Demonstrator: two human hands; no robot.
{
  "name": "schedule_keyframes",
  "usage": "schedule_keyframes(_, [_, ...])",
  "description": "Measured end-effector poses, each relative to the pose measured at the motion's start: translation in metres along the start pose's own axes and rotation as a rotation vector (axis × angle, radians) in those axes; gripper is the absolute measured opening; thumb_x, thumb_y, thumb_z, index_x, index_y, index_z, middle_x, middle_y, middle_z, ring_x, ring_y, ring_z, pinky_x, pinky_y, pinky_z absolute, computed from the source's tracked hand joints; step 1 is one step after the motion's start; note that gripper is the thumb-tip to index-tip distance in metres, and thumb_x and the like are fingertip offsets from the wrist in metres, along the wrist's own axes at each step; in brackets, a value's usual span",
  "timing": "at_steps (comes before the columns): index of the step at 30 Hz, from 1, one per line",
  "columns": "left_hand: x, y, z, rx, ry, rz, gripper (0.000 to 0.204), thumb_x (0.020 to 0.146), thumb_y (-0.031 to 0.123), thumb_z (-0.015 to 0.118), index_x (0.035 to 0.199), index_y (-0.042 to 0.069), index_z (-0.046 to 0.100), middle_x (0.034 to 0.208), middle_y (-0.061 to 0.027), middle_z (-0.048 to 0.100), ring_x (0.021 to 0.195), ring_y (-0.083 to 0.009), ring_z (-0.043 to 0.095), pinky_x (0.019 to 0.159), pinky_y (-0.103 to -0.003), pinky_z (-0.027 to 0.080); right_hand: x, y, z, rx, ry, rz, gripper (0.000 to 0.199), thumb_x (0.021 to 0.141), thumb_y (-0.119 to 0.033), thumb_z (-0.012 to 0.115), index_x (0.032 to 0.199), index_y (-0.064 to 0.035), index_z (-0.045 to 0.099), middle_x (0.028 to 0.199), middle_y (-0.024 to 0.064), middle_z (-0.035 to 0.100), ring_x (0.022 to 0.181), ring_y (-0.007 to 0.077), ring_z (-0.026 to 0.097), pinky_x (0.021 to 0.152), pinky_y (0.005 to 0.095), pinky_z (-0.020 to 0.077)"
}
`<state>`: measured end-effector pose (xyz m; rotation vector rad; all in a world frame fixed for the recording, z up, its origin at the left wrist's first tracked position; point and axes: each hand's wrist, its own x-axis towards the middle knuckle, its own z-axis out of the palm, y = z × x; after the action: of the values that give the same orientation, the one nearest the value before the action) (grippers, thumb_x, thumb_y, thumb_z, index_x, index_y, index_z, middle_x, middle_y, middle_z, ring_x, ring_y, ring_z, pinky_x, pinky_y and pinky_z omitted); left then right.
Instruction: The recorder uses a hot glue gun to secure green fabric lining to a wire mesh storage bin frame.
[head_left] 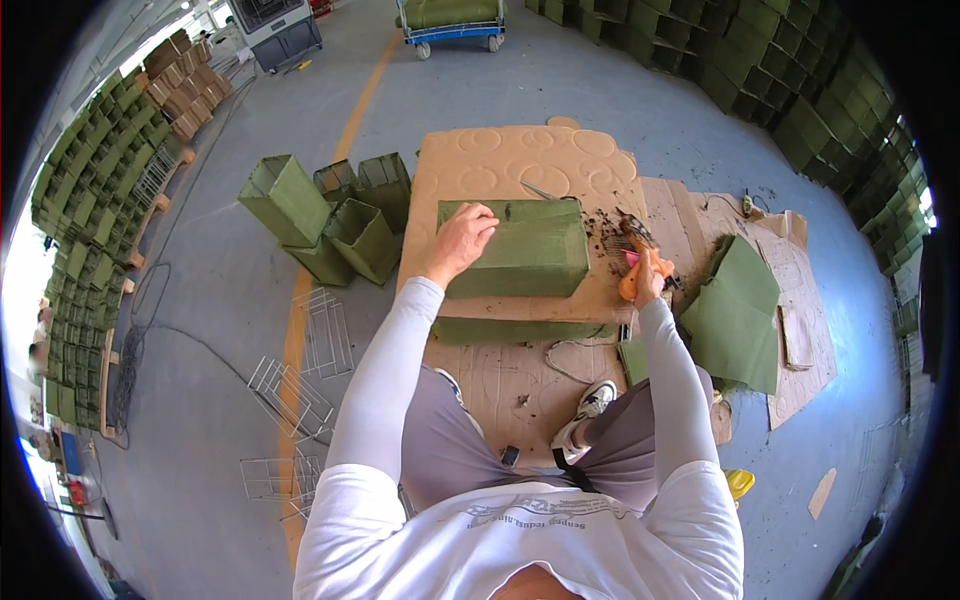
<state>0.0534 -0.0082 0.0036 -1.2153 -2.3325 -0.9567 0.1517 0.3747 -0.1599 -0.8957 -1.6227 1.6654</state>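
A green fabric-covered box (525,250) lies on its side on the cardboard-topped work surface (520,160) in front of me. My left hand (465,240) is over the box's left part, its fingers curled together; anything between them is too small to make out. To the right of the box, my right hand (650,278) grips an orange-handled tool (630,286) with a dark head. Its exact kind is unclear. Small dark bits (603,228) are scattered between the box and the tool. Behind the box lies a pointed metal tool (540,190), partly hidden.
Open green boxes (365,240) stand on the floor at left, with wire frames (290,395) nearer me. Green fabric sheets (735,320) lie on cardboard at right. Stacked green boxes line both sides. A blue cart (455,30) stands at the far end.
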Motion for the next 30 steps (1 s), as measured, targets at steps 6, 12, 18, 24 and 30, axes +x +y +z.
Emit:
schedule_keyframes(6, [0.006, -0.007, 0.006, -0.010, 0.005, -0.021, 0.017, 0.083, 0.009, 0.061, 0.098, 0.003, 0.068, 0.103, -0.0069, 0.062, 0.100, -0.0256, 0.057, 0.085, -0.036, 0.047, 0.008, -0.012, -0.020, -0.292, -0.146, 0.099, 0.064, 0.090, -0.052, 0.053, 0.119, 0.0050, 0.051, 0.100, 0.0109, 0.063, 0.082, 0.0212, 0.064, 0.068, 0.0369, 0.0526])
schedule_keyframes(12, [-0.020, -0.021, -0.010, 0.058, -0.015, 0.020, 0.015, 0.084, 0.012, 0.056, 0.088, 0.001, 0.065, 0.096, -0.0142, 0.063, 0.095, -0.0296, 0.059, 0.085, -0.040, 0.047, -0.058, -0.112, 0.019, -1.468, -0.274, -0.562, 0.031, 0.087, -0.036, 0.059, 0.093, -0.0069, 0.067, 0.083, 0.0139, 0.067, 0.081, 0.0295, 0.066, 0.068, 0.0457, 0.0527])
schedule_keyframes(18, [-0.002, 0.004, 0.017, -0.047, -0.001, 0.016, 0.014, 0.084, 0.011, 0.060, 0.093, 0.002, 0.065, 0.100, -0.0072, 0.061, 0.102, -0.0250, 0.055, 0.088, -0.036, 0.047, -0.139, -0.189, 0.056, -0.814, -0.582, -0.915, 0.059, 0.089, -0.023, 0.055, 0.139, 0.0006, 0.035, 0.144, 0.0206, 0.035, 0.130, 0.0364, 0.037, 0.107, 0.0460, 0.0295])
schedule_keyframes(24, [-0.015, -0.002, -0.002, 0.005, 0.005, -0.032, 0.015, 0.084, 0.011, 0.061, 0.094, 0.001, 0.065, 0.100, -0.0068, 0.061, 0.101, -0.0243, 0.055, 0.089, -0.035, 0.047, -0.152, -0.170, 0.129, -0.930, -0.738, -1.121, 0.082, 0.088, -0.051, 0.051, 0.143, 0.0039, 0.025, 0.147, 0.0206, 0.031, 0.138, 0.0339, 0.026, 0.112, 0.0481, 0.0213])
schedule_keyframes(30, [-0.005, -0.003, 0.006, -0.007, -0.012, -0.018, 0.016, 0.085, 0.011, 0.058, 0.096, 0.001, 0.065, 0.101, -0.0083, 0.059, 0.102, -0.0250, 0.054, 0.090, -0.036, 0.046, -0.152, -0.151, 0.127, -1.093, -0.738, -1.071, 0.080, 0.086, -0.052, 0.053, 0.138, 0.0047, 0.034, 0.146, 0.0197, 0.032, 0.138, 0.0317, 0.026, 0.112, 0.0480, 0.0196])
